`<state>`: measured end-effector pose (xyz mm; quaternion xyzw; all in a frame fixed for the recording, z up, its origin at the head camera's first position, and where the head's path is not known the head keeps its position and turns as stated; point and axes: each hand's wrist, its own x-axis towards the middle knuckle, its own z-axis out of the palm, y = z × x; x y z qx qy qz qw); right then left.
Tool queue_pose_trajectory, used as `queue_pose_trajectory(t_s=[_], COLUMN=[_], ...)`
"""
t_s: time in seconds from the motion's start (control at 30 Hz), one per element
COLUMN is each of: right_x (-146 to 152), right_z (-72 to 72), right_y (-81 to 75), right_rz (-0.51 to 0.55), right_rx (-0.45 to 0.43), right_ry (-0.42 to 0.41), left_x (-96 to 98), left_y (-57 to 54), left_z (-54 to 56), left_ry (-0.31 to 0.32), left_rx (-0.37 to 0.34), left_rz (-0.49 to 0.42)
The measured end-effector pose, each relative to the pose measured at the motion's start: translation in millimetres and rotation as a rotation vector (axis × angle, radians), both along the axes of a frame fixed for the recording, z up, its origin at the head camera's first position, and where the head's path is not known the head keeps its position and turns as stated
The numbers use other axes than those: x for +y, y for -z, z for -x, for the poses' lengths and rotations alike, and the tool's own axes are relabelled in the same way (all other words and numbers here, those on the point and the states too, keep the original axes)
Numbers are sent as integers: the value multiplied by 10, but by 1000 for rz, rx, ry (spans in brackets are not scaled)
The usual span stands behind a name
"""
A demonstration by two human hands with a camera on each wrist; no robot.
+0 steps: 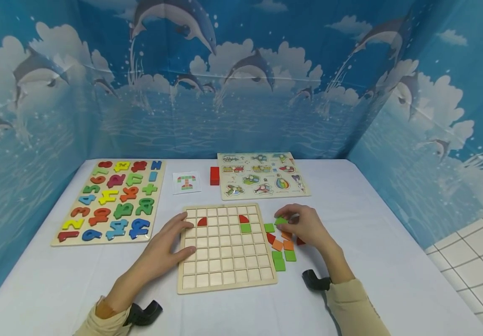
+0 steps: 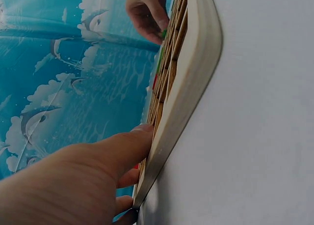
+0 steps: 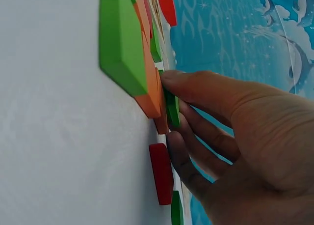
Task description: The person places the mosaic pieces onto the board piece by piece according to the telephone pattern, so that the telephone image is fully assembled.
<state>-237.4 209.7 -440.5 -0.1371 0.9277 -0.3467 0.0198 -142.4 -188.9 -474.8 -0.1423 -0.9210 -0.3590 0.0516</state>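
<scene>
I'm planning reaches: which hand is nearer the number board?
Left. The left hand is just right of the number board, touching the left edge of the grid board; the right hand is past its right edge, pinching a green tile.

Head: raised, wide, facing forward and down over worktop (image 1: pixel 233 315). Left wrist, right wrist: close, low, turned sideways; shared by both, right fingers (image 3: pixel 196 85) and dolphin curtain (image 3: pixel 221 36).

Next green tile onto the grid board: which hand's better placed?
Right, I'd say. The right hand pinches a green tile just beyond the grid board's right edge, among the loose tiles. The left hand rests on the opposite edge.
</scene>
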Motion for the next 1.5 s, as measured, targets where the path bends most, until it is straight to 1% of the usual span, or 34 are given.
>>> queue_pose_trajectory(t_s=[0.13, 0.23, 0.33, 0.47, 0.63, 0.73, 0.8, 0.9, 1.03, 1.23, 1.33, 1.5], right_x=[-52, -198, -433, -798, -1260, -1502, -1631, -1778, -1902, -1949, -1936, -1912], right_z=[23, 50, 65, 49, -23, -69, -96, -129, -164, -199, -201, -205], right_y=[-19, -81, -160, -241, -313, -314, -302, -278, -241, -183, -157, -141], right_rz=[34, 74, 102, 92, 21, -24, -41, -39, -25, -2, -18, -57], right_rx=[63, 85, 64, 46, 52, 47, 33, 27, 40, 43, 58, 76], right_ry=[-4, -53, -145, -294, -445, -506, -518, -505, -479, -438, -427, -440], left_x=[5, 9, 5, 0, 5, 11, 16, 19, 12, 7, 5, 8], left_y=[7, 11, 11, 12, 9, -3, -12, -26, -37, -25, -20, -20], left_z=[2, 9, 8, 6, 8, 0, -3, -7, -14, -3, 4, 9], left_ry=[2, 5, 5, 4, 6, -3, -11, -20, -24, -24, -19, -13], left_rx=[-1, -5, -3, 5, 5, -4, -19, -40, -39, -32, -21, -9], left_rz=[-4, -7, -7, -6, -12, -12, -16, -23, -24, -19, -14, -16])
